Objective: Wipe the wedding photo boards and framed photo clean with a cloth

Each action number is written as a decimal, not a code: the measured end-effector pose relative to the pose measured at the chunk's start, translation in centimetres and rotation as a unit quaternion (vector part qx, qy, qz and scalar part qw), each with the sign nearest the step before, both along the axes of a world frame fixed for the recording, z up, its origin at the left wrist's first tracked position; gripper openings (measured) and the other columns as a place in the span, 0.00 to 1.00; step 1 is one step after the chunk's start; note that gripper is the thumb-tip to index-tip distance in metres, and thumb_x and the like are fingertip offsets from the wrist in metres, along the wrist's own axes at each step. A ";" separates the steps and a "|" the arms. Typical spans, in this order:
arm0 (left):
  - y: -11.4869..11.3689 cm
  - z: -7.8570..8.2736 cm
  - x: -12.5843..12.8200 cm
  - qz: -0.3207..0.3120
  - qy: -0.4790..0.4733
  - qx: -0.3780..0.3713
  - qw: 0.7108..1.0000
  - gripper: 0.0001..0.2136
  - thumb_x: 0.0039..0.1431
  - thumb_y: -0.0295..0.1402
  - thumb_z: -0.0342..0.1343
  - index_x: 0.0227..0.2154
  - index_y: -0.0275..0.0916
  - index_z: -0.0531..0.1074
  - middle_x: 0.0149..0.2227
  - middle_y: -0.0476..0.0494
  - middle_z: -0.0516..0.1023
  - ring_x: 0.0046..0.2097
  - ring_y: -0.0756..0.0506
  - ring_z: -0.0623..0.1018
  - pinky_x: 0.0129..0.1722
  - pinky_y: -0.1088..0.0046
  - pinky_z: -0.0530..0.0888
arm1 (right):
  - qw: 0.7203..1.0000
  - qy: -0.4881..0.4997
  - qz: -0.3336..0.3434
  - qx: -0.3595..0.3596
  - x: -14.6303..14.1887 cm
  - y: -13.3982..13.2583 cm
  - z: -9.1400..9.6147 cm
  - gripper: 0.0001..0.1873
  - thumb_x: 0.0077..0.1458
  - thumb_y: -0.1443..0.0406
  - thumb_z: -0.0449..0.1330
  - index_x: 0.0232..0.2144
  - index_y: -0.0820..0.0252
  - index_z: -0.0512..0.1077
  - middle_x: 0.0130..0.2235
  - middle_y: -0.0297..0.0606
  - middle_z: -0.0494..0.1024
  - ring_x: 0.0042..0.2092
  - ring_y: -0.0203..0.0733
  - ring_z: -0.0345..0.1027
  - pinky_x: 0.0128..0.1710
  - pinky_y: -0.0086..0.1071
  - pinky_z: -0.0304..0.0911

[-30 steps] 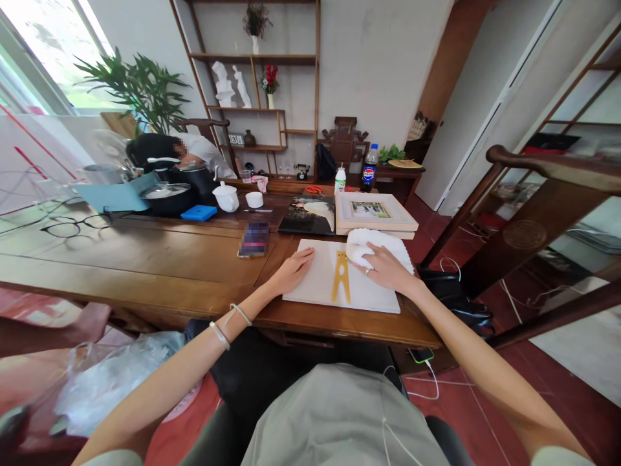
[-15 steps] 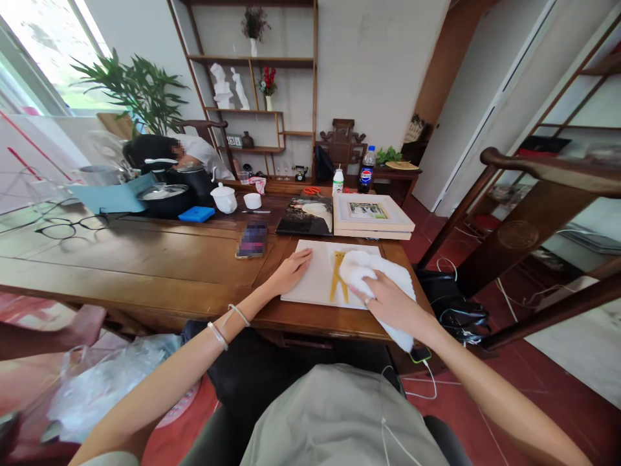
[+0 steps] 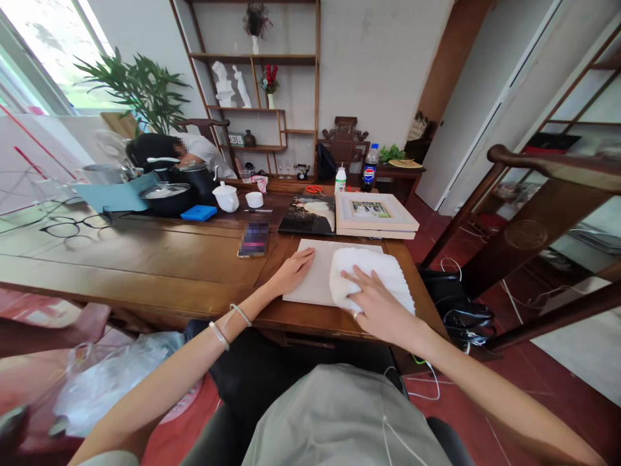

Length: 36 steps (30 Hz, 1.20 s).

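Resting on a thick, white, fluffy cloth [image 3: 391, 268], the right hand [image 3: 381, 304] has its fingers spread over the top, with a ring on one finger. The cloth covers the three o'clock part of a flat, off-white rectangular board [image 3: 315, 285] and reaches past that edge onto the brown wooden surface [image 3: 194, 272]. At the board's nine o'clock edge, the left hand [image 3: 292, 272] lies flat, fingers extended close together, touching the board's face; two pale bracelets [image 3: 241, 314] circle that arm.

From the board, a dark flat panel with a pale figure [image 3: 308, 215] lies at eleven o'clock, and a stack of white picture frames [image 3: 376, 217] sits at one o'clock, just beside the panel. Beyond, a white bottle [image 3: 340, 180] stands at twelve o'clock, with a blue-labelled bottle of dark drink [image 3: 369, 171] to its three o'clock. Toward ten o'clock lie a dark-screened phone [image 3: 253, 239] and, farther along, a white ceramic teapot [image 3: 226, 197].
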<state>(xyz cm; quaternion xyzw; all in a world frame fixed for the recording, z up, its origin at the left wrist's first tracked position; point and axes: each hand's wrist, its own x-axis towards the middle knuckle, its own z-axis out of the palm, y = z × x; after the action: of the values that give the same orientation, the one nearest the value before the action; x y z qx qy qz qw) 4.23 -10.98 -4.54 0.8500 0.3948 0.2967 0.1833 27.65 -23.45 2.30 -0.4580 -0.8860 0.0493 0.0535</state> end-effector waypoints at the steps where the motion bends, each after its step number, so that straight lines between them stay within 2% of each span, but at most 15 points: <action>1: 0.0 0.0 0.0 0.000 0.000 -0.001 1.000 0.23 0.65 0.39 0.39 0.55 0.32 0.66 0.61 0.37 0.62 0.63 0.43 0.61 0.63 0.59 0.56 | 1.000 0.001 0.011 -0.005 0.0 -0.8 0.0 0.22 0.45 0.75 0.52 0.43 0.64 0.74 0.65 0.48 0.53 0.66 0.59 0.35 0.60 0.60 0.37; 3: 0.0 0.1 0.0 0.001 -0.001 -0.002 1.000 0.23 0.65 0.39 0.39 0.55 0.32 0.66 0.61 0.37 0.62 0.63 0.42 0.61 0.63 0.59 0.56 | 1.000 0.008 0.027 -0.007 0.1 -1.4 -0.1 0.23 0.44 0.75 0.52 0.44 0.63 0.73 0.65 0.45 0.52 0.66 0.58 0.35 0.61 0.58 0.37; 5: 0.0 0.1 0.0 -0.001 0.000 -0.001 1.000 0.22 0.65 0.39 0.39 0.55 0.33 0.66 0.61 0.38 0.62 0.63 0.42 0.61 0.63 0.59 0.56 | 1.000 0.020 0.024 -0.001 0.2 -0.5 -0.1 0.23 0.45 0.74 0.51 0.45 0.60 0.73 0.65 0.42 0.53 0.66 0.56 0.38 0.61 0.57 0.39; 11: 0.1 0.0 0.0 -0.003 0.002 -0.001 1.000 0.22 0.65 0.39 0.39 0.55 0.34 0.66 0.61 0.39 0.62 0.63 0.42 0.61 0.64 0.59 0.55 | 0.999 0.001 -0.015 0.037 -0.7 6.1 0.2 0.21 0.51 0.72 0.51 0.47 0.58 0.71 0.63 0.45 0.58 0.63 0.59 0.45 0.56 0.60 0.48; 15: 0.1 0.0 -0.1 -0.003 0.004 0.000 1.000 0.22 0.65 0.39 0.38 0.55 0.34 0.66 0.61 0.40 0.62 0.63 0.43 0.61 0.64 0.60 0.55 | 0.998 -0.039 -0.013 0.051 -1.5 7.9 0.4 0.23 0.48 0.74 0.52 0.47 0.60 0.72 0.62 0.49 0.58 0.63 0.61 0.44 0.55 0.62 0.48; 18: 0.0 0.0 -0.1 -0.001 0.001 -0.002 1.000 0.23 0.65 0.39 0.38 0.56 0.32 0.66 0.61 0.39 0.62 0.63 0.43 0.61 0.64 0.61 0.56 | 0.998 -0.040 0.006 0.039 -1.3 6.6 0.4 0.23 0.47 0.75 0.52 0.46 0.62 0.72 0.62 0.49 0.58 0.64 0.60 0.43 0.56 0.60 0.48; 21: -0.2 0.2 -0.1 -0.002 -0.004 -0.004 1.000 0.23 0.65 0.39 0.39 0.55 0.31 0.66 0.61 0.37 0.63 0.63 0.43 0.61 0.64 0.62 0.56 | 0.999 -0.026 0.028 0.014 -0.9 3.8 0.7 0.23 0.46 0.75 0.51 0.45 0.60 0.73 0.63 0.46 0.57 0.65 0.58 0.42 0.58 0.58 0.47; 24: -0.5 0.3 0.0 -0.004 -0.006 -0.006 1.000 0.22 0.65 0.38 0.39 0.54 0.34 0.67 0.61 0.40 0.63 0.62 0.43 0.62 0.63 0.61 0.57 | 0.999 -0.024 0.034 -0.015 -1.0 1.1 1.1 0.22 0.45 0.74 0.52 0.42 0.61 0.74 0.64 0.45 0.55 0.65 0.58 0.40 0.59 0.57 0.45; 27: -0.5 0.4 0.1 -0.007 -0.008 -0.004 1.000 0.21 0.65 0.38 0.39 0.54 0.35 0.67 0.61 0.41 0.63 0.62 0.43 0.62 0.63 0.60 0.57 | 0.999 -0.025 0.028 -0.023 -1.2 0.3 1.4 0.21 0.45 0.74 0.52 0.42 0.61 0.75 0.64 0.45 0.56 0.65 0.58 0.41 0.59 0.57 0.45; 29: -0.4 0.3 0.1 -0.010 -0.008 -0.003 1.000 0.21 0.65 0.38 0.39 0.54 0.35 0.67 0.61 0.41 0.63 0.62 0.43 0.62 0.63 0.60 0.57 | 1.000 -0.021 0.022 -0.007 -1.2 1.5 1.3 0.22 0.47 0.74 0.52 0.44 0.59 0.74 0.63 0.44 0.57 0.65 0.58 0.43 0.58 0.57 0.46; 32: -0.2 0.2 0.1 -0.012 -0.009 -0.002 1.000 0.22 0.64 0.38 0.39 0.55 0.35 0.67 0.61 0.41 0.63 0.62 0.43 0.62 0.63 0.59 0.57 | 0.999 -0.030 0.007 0.029 -1.2 4.8 0.8 0.21 0.49 0.72 0.52 0.46 0.57 0.73 0.63 0.44 0.58 0.63 0.58 0.46 0.56 0.57 0.50; 36: -0.2 0.1 0.2 -0.014 -0.006 0.005 1.000 0.24 0.64 0.39 0.39 0.54 0.29 0.67 0.60 0.35 0.63 0.62 0.41 0.62 0.63 0.59 0.57 | 0.996 -0.049 -0.026 0.063 -1.7 8.7 0.5 0.21 0.51 0.71 0.51 0.48 0.58 0.71 0.62 0.46 0.60 0.61 0.60 0.48 0.53 0.59 0.52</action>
<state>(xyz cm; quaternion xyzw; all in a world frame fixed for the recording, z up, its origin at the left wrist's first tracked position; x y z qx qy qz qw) 4.44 -11.17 -4.43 0.8545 0.3806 0.3010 0.1853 25.96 -14.72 2.77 -0.4784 -0.8767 -0.0305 0.0404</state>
